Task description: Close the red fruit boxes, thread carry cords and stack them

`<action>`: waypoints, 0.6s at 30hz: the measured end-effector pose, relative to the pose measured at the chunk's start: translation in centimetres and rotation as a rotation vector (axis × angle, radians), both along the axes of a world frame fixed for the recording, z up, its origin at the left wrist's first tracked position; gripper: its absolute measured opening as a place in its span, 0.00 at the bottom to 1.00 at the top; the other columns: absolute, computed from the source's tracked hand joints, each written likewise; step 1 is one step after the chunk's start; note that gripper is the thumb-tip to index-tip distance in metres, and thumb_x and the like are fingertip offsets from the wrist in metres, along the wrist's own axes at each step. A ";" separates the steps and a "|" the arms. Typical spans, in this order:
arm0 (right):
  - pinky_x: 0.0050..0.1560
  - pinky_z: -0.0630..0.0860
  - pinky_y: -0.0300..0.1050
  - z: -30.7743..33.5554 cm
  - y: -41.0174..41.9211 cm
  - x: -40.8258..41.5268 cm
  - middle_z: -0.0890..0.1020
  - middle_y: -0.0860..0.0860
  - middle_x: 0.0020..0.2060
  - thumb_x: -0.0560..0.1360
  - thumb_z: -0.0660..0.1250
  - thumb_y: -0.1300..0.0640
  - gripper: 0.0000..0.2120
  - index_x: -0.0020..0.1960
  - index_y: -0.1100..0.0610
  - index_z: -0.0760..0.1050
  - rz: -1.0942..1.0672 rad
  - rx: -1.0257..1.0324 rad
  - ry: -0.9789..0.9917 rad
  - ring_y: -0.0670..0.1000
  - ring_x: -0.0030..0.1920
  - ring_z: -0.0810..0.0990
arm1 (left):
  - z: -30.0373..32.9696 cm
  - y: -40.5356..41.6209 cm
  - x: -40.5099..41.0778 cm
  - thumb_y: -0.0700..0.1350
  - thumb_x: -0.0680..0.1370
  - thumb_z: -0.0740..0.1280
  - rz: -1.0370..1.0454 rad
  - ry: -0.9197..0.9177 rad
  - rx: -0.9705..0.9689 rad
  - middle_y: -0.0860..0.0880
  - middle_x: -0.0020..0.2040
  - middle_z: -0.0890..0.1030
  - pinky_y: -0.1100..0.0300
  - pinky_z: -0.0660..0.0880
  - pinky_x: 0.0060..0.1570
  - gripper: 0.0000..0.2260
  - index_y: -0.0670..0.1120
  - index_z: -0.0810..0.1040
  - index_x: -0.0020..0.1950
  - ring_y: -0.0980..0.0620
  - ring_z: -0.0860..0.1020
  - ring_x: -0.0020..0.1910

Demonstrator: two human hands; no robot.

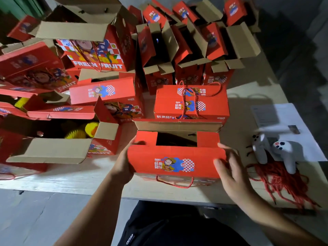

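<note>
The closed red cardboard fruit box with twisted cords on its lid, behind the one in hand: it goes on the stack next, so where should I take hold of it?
Probably by its two short ends, one hand from each side. The closed red cardboard fruit box stands square with flaps shut, and its red twisted cords lie loose across the lid.

Both bare forearms rise from the bottom edge of the frame and converge toward its lower middle. The left hand (124, 162) sits just left of centre, palm turned inward, its thumb hooked over the top left corner of the red box (175, 162) — the fingers are hidden behind it. The right hand (230, 173), right of centre, is spread with fingers nearly straight, the thumb lying flat on the box's right end and the fingertips reaching its upper right corner.
</note>
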State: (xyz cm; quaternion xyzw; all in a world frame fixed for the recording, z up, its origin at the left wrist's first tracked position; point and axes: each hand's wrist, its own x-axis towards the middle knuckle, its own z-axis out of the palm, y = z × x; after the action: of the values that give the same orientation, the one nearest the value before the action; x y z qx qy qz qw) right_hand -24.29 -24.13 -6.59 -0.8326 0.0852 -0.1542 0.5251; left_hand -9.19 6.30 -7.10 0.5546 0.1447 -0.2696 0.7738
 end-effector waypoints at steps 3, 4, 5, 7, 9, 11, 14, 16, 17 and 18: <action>0.72 0.68 0.50 0.0 1.9 1.5 0.71 0.57 0.68 0.82 0.64 0.61 0.25 0.78 0.59 0.65 -0.133 -0.128 -0.005 0.55 0.70 0.72 | -0.2 -0.5 -1.4 0.59 0.84 0.59 0.097 -0.245 0.168 0.45 0.65 0.82 0.56 0.80 0.57 0.20 0.53 0.80 0.68 0.49 0.83 0.61; 0.72 0.68 0.53 0.0 2.0 1.7 0.70 0.58 0.70 0.81 0.62 0.63 0.25 0.78 0.59 0.67 -0.118 -0.255 -0.020 0.58 0.71 0.70 | -0.2 -0.5 -2.0 0.62 0.83 0.59 0.121 -0.430 0.383 0.48 0.70 0.79 0.58 0.76 0.63 0.21 0.54 0.77 0.71 0.53 0.79 0.67; 0.72 0.68 0.55 -0.1 1.9 1.7 0.69 0.58 0.72 0.80 0.62 0.62 0.24 0.76 0.58 0.71 -0.080 -0.412 -0.035 0.60 0.71 0.69 | 0.0 -0.5 -2.5 0.65 0.82 0.59 0.087 -0.647 0.631 0.54 0.72 0.76 0.56 0.72 0.67 0.23 0.55 0.75 0.73 0.54 0.75 0.70; 0.71 0.68 0.58 -0.2 1.3 1.6 0.70 0.56 0.73 0.81 0.62 0.52 0.21 0.73 0.56 0.76 0.040 -0.641 -0.061 0.61 0.72 0.69 | 0.5 -0.6 -3.2 0.72 0.80 0.60 -0.193 -1.060 0.986 0.61 0.70 0.74 0.52 0.68 0.68 0.29 0.56 0.74 0.74 0.53 0.70 0.70; 0.73 0.67 0.58 0.0 0.7 1.5 0.72 0.53 0.72 0.78 0.64 0.35 0.32 0.74 0.56 0.74 0.148 -0.736 -0.011 0.60 0.72 0.69 | 0.9 -0.5 -3.5 0.80 0.72 0.63 -0.450 -1.253 1.176 0.58 0.70 0.75 0.49 0.69 0.66 0.39 0.55 0.75 0.73 0.49 0.70 0.69; 0.71 0.67 0.56 0.0 0.3 1.4 0.73 0.52 0.67 0.70 0.65 0.24 0.45 0.73 0.55 0.72 0.201 -0.811 0.051 0.58 0.68 0.71 | 1.2 -0.6 -3.6 0.84 0.65 0.62 -0.520 -1.251 1.301 0.56 0.66 0.76 0.46 0.69 0.63 0.45 0.55 0.76 0.71 0.46 0.72 0.64; 0.57 0.69 0.54 0.4 0.5 1.8 0.73 0.49 0.58 0.64 0.65 0.20 0.43 0.66 0.50 0.74 0.173 -0.902 0.095 0.56 0.55 0.72 | 1.1 -0.7 -3.5 0.86 0.64 0.60 -0.487 -1.286 1.363 0.55 0.60 0.77 0.49 0.66 0.54 0.44 0.54 0.77 0.66 0.47 0.72 0.56; 0.53 0.67 0.55 0.8 0.8 2.5 0.73 0.49 0.52 0.61 0.65 0.21 0.41 0.61 0.50 0.76 0.163 -0.949 0.122 0.56 0.51 0.71 | 1.1 -0.9 -3.3 0.86 0.64 0.61 -0.484 -1.298 1.402 0.54 0.57 0.77 0.48 0.67 0.52 0.44 0.53 0.78 0.63 0.46 0.73 0.53; 0.52 0.67 0.55 0.9 0.9 2.9 0.72 0.49 0.50 0.61 0.65 0.21 0.40 0.59 0.50 0.76 0.161 -0.971 0.136 0.56 0.50 0.71 | 1.0 -0.9 -3.3 0.86 0.64 0.61 -0.478 -1.303 1.429 0.52 0.58 0.77 0.47 0.68 0.54 0.44 0.52 0.79 0.63 0.45 0.74 0.53; 0.52 0.66 0.55 1.0 1.1 3.1 0.72 0.49 0.49 0.61 0.64 0.20 0.40 0.57 0.50 0.76 0.163 -0.985 0.146 0.56 0.50 0.71 | 0.9 -1.0 -3.3 0.85 0.64 0.61 -0.473 -1.307 1.460 0.50 0.59 0.77 0.45 0.68 0.57 0.44 0.52 0.79 0.62 0.43 0.74 0.55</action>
State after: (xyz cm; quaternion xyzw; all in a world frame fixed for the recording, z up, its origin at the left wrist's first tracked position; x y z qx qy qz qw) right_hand -21.22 -23.07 -5.55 -0.9941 -0.0266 -0.0759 0.0729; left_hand -12.52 5.34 -6.24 0.9465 -0.2921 0.0954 0.0989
